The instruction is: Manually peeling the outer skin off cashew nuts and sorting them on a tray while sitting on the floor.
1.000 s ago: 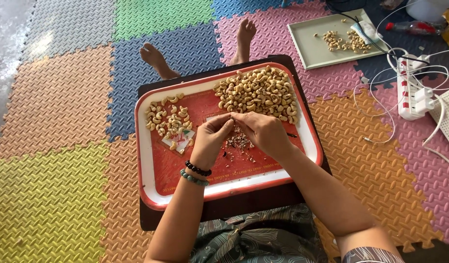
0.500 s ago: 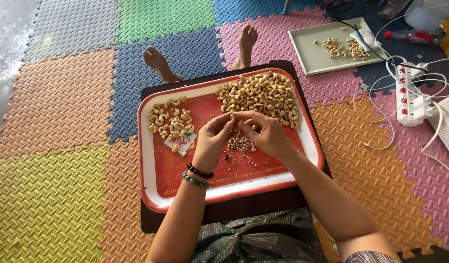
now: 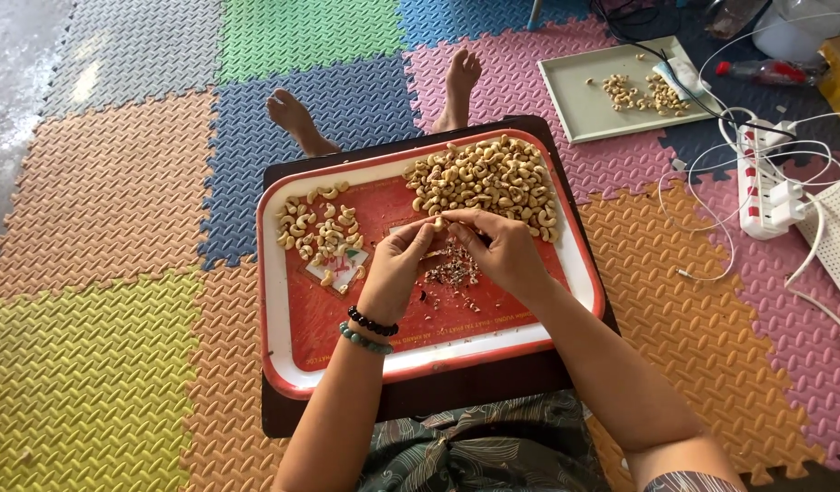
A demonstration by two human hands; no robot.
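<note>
A red tray with a white rim (image 3: 283, 355) rests on a dark board across my lap. My left hand (image 3: 395, 264) and my right hand (image 3: 504, 253) meet over the tray's middle, fingertips pinched together on one cashew nut (image 3: 437, 221). A heap of unpeeled cashews (image 3: 484, 178) fills the tray's far right corner. A smaller group of pale peeled cashews (image 3: 318, 226) lies at the far left. Brown skin scraps (image 3: 450, 271) are scattered below my fingers. Two bead bracelets sit on my left wrist.
Coloured foam mats cover the floor, and my bare feet (image 3: 292, 114) stick out past the board. A pale green tray with some cashews (image 3: 579, 109) lies at the far right. A white power strip (image 3: 759, 182) with cables and a bottle (image 3: 766, 69) are to the right.
Both hands stay together over the tray's middle and work the same nut with small finger movements. The view has shifted slightly.
</note>
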